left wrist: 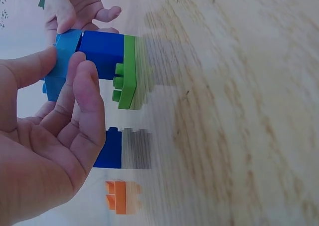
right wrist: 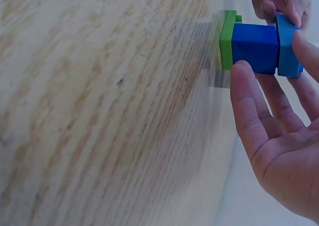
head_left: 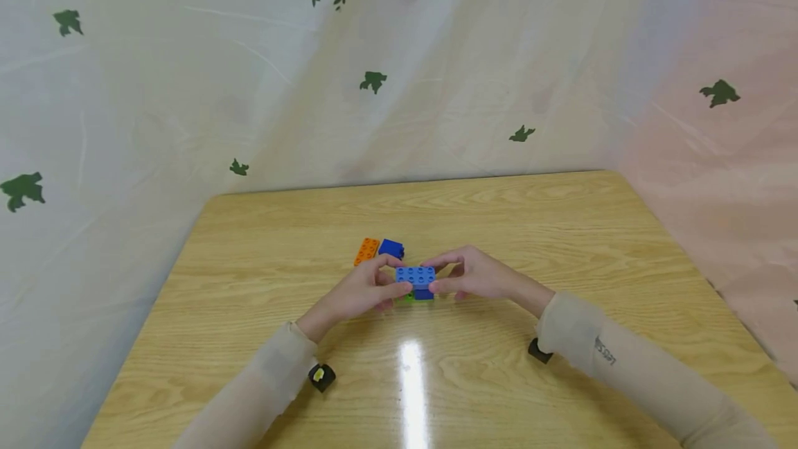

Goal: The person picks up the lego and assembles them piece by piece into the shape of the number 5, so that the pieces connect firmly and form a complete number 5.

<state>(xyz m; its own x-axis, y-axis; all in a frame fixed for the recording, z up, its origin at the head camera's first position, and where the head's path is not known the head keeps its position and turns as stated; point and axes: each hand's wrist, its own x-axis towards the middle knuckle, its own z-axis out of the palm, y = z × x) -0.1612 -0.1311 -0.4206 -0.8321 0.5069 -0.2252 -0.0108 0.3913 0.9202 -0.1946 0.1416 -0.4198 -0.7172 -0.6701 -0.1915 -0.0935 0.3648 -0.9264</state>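
Observation:
A light blue brick [head_left: 415,274] with several studs lies on top of a dark blue brick [right wrist: 254,46]. Under that is a flat green brick [left wrist: 129,71], resting on the table. The left hand [head_left: 364,288] pinches the light blue brick's left end between thumb and fingers. At its right end, the right hand [head_left: 476,276] holds the same brick, thumb in front and fingers behind. A thin seam shows between the light blue and dark blue bricks in both wrist views; whether they are fully joined I cannot tell. Green studs stick out on the left side.
Behind the left hand, a flat orange brick [head_left: 366,251] and another dark blue brick [head_left: 391,248] lie close together on the wooden table [head_left: 499,393]. A pale cloth with leaf prints [head_left: 436,123] hangs beyond the far edge. Small black devices [head_left: 321,377] sit at both wrists.

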